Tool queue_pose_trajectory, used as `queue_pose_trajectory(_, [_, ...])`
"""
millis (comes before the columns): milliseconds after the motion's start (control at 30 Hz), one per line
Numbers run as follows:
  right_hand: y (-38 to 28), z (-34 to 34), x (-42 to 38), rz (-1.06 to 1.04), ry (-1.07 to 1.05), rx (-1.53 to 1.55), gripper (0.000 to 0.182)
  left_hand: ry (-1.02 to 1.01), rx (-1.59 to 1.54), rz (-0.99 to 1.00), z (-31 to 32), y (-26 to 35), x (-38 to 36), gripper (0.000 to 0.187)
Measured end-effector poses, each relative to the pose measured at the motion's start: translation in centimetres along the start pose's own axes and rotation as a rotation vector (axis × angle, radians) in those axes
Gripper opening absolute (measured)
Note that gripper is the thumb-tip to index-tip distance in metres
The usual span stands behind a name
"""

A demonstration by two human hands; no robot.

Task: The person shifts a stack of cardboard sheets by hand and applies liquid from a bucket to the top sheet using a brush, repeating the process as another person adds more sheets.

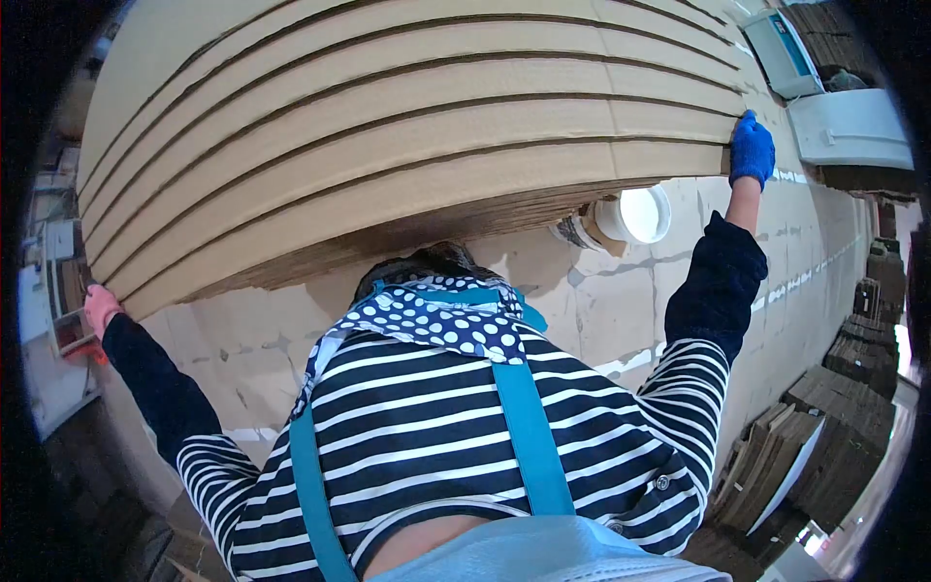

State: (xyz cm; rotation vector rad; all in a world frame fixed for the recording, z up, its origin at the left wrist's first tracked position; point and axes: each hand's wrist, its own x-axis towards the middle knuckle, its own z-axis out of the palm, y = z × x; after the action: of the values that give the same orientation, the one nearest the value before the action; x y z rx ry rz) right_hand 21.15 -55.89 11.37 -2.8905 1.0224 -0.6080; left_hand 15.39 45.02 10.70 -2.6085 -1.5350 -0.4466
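Note:
A large stack of brown cardboard sheets fills the space in front of me, its layers stepped back one behind another like stairs. My right hand, in a blue glove, is closed on the right edge of the nearer sheets. At the far left, my left hand looks pink and grips the left corner of the front sheets, its fingertips partly hidden by the cardboard. Both arms are spread wide, about the width of the stack.
Below the stack's near edge stands a white bucket on the worn, pale floor. White machine parts are at the upper right, beside the stack. More cardboard piles stand at the lower right. A metal-framed item is by my left hand.

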Motion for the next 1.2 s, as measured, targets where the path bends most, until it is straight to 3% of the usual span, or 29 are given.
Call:
queue_pose_trajectory(67, [0.3,0.1,0.2,-0.009,0.032,0.009,0.051,-0.113,0.035,0.051,0.1,0.0,0.1,0.046])
queue_pose_trajectory(100, [0.4,0.6,0.2,-0.015,0.053,0.016,0.051,-0.148,0.141,0.297,0.8,-0.7,1.5,0.039])
queue_pose_trajectory(133, [2.3,1.9,1.3,-0.254,0.066,-0.039,0.039,-0.153,0.238,0.546,1.7,-1.6,2.9,0.033])
queue_pose_trajectory(167, [4.2,2.6,2.3,-0.647,0.14,-0.205,0.026,-0.089,0.278,0.685,2.2,-2.6,4.6,0.034])
queue_pose_trajectory(200, [7.6,4.8,5.2,-0.973,0.302,-0.037,0.023,0.0,0.189,0.704,2.2,-2.5,5.5,0.035])
queue_pose_trajectory(233, [8.1,3.9,6.2,-0.907,0.085,-0.139,0.025,0.107,0.026,0.683,1.8,-2.6,5.8,0.037])
queue_pose_trajectory(267, [4.1,-0.8,3.6,-0.754,-0.09,-0.466,0.03,0.271,-0.173,0.655,1.2,-2.6,5.1,0.04])
queue_pose_trajectory(300, [6.1,1.0,6.1,-0.539,0.03,-0.208,0.032,0.225,-0.138,0.453,-3.7,0.8,0.4,0.042])
queue_pose_trajectory(333, [2.2,-2.2,4.9,-0.092,-0.106,0.012,0.035,0.17,-0.09,0.254,-8.9,4.6,-4.7,0.044])
queue_pose_trajectory(367, [1.5,-1.8,5.4,0.0,-0.087,0.254,0.036,0.185,-0.281,0.337,-4.3,3.3,1.5,0.038])
queue_pose_trajectory(400, [2.1,1.1,7.4,-0.177,-0.061,0.559,0.037,0.108,0.218,0.639,-1.0,2.3,6.3,0.03])
queue_pose_trajectory(433, [2.4,3.8,9.5,-0.398,-0.026,0.72,0.038,0.064,0.22,0.659,2.0,2.2,8.2,0.026])
queue_pose_trajectory(467, [2.4,5.9,10.6,-0.591,0.015,0.709,0.039,0.221,-0.111,0.71,3.8,2.3,7.0,0.022])
queue_pose_trajectory(500, [-2.3,3.0,7.5,-0.078,-0.209,0.762,0.04,0.234,-0.109,0.697,3.4,2.6,7.2,0.022])
queue_pose_trajectory(533, [-2.0,3.7,7.9,-0.324,-0.025,0.36,0.04,0.206,-0.053,0.67,2.1,3.0,7.0,0.022])
queue_pose_trajectory(600, [-4.0,2.7,5.1,-0.237,0.082,0.317,0.041,0.125,0.051,0.619,2.1,4.0,6.7,0.022])
queue_pose_trajectory(667, [-2.2,4.5,6.7,-0.448,0.233,0.281,0.045,0.036,0.156,0.561,1.9,4.7,5.9,0.022])
queue_pose_trajectory(700, [-1.3,5.0,8.1,-0.289,0.059,0.191,0.048,-0.011,0.214,0.537,1.9,5.2,5.3,0.022])
queue_pose_trajectory(733, [-1.6,5.1,8.2,-0.292,0.053,0.195,0.048,-0.011,0.221,0.533,1.4,5.7,4.0,0.022])
queue_pose_trajectory(800, [-2.0,5.1,7.9,-0.29,0.1,0.28,0.05,0.137,-0.066,0.28,0.2,6.8,1.2,0.022])
queue_pose_trajectory(833, [-2.5,4.5,7.8,-0.234,0.051,0.193,0.051,0.059,-0.02,0.239,-0.2,7.2,1.2,0.024])
queue_pose_trajectory(867, [-2.7,4.4,7.4,-0.228,0.052,0.194,0.051,0.062,-0.02,0.244,-0.2,7.3,1.8,0.024])
queue_pose_trajectory(933, [-2.9,4.1,7.3,-0.187,0.102,0.148,0.054,-0.026,0.293,0.448,0.0,6.7,2.7,0.025])
queue_pose_trajectory(1000, [-3.1,3.8,7.5,-0.18,0.087,0.122,0.055,0.056,0.181,0.418,2.4,5.6,5.4,0.026])
queue_pose_trajectory(1100, [-3.1,3.6,7.3,-0.149,0.052,0.065,0.058,0.013,0.037,0.263,3.4,5.8,6.3,0.028])
queue_pose_trajectory(1167, [-3.5,3.3,7.0,-0.153,0.099,0.223,0.059,0.062,-0.24,-0.027,1.1,7.3,3.0,0.029])
queue_pose_trajectory(1200, [-3.3,3.3,7.1,-0.147,0.1,0.229,0.059,0.069,-0.242,-0.023,0.3,7.1,2.8,0.029])
